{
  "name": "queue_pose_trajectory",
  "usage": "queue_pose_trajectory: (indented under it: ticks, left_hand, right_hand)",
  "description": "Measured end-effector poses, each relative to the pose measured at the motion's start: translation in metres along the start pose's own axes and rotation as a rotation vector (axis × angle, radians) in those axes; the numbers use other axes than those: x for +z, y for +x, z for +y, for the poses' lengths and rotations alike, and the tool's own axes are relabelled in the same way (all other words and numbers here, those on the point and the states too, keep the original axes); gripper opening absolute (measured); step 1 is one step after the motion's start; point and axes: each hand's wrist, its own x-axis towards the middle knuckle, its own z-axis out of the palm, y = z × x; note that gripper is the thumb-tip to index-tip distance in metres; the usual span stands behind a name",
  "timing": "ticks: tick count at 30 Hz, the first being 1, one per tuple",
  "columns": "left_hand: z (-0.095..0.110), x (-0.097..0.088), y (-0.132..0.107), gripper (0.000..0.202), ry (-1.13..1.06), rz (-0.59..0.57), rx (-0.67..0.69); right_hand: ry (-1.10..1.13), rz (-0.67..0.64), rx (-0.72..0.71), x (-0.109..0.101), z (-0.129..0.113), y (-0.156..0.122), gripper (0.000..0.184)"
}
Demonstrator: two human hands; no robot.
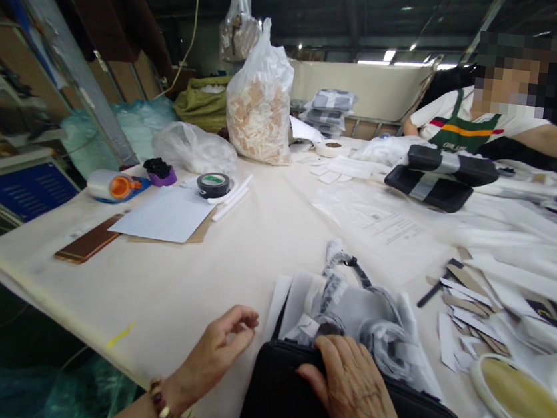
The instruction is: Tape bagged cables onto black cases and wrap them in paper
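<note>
A black bag point(281, 404) with piped edges is close in front of me at the bottom of the view. My right hand point(353, 385) lies over its upper edge, fingers bent across the rim and thumb on the near face. To the left of the bag, my left hand point(223, 343) is raised over the table with loosely curled fingers and nothing in it. Behind the rim show a strap wrapped in clear film point(332, 289), a coiled, film-wrapped piece point(386, 345) and white sheet wrapping point(298, 298). What the right fingertips touch behind the rim is partly hidden.
On the pale table point(97, 296) are a brown phone-like slab point(88, 239), white paper point(165, 213), black tape point(213, 185) and a tape dispenser point(115, 186). Strapped black cases point(429, 188), card strips point(467, 318) and an oval dish point(523, 398) are right. A co-worker point(480, 118) sits across.
</note>
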Motion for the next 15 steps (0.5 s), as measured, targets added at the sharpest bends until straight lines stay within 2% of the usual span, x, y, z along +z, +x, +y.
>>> queue_pose_trajectory:
  ticks: [2,4,6,10,15]
  left_hand:
    - [0.025,0.007,0.02,0.024,0.261,0.039,0.113]
    - [0.047,0.019,0.039,0.022,0.514,-0.04,0.105]
    - [0.061,0.035,0.053,0.021,0.61,-0.09,0.086]
    - [0.066,0.059,0.063,0.027,0.717,-0.081,0.055]
    - [0.065,0.057,0.059,0.022,0.685,0.074,-0.007]
  right_hand:
    - [0.008,0.005,0.0,0.0,0.0,-0.001,0.032]
    - [0.011,0.012,0.002,0.001,-0.001,-0.002,0.031]
    - [0.002,0.028,0.006,0.001,-0.001,-0.002,0.031]
    - [0.002,0.056,0.013,0.003,-0.003,-0.002,0.031]
    - [0.001,0.07,0.001,0.002,-0.002,-0.003,0.027]
